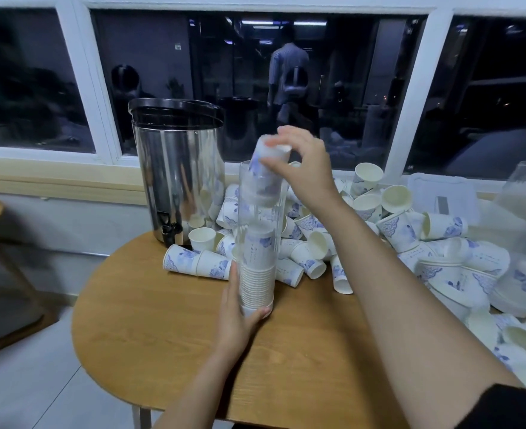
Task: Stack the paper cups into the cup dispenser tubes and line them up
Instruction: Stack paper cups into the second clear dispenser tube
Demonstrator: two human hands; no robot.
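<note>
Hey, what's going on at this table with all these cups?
A person is loading a clear dispenser tube standing on the wooden table. The left hand grips the tube near its base; the right hand pinches one paper cup, upside down, at the tube's open top. A stack of cups already fills its lower part. Many loose cups lie heaped behind.
</note>
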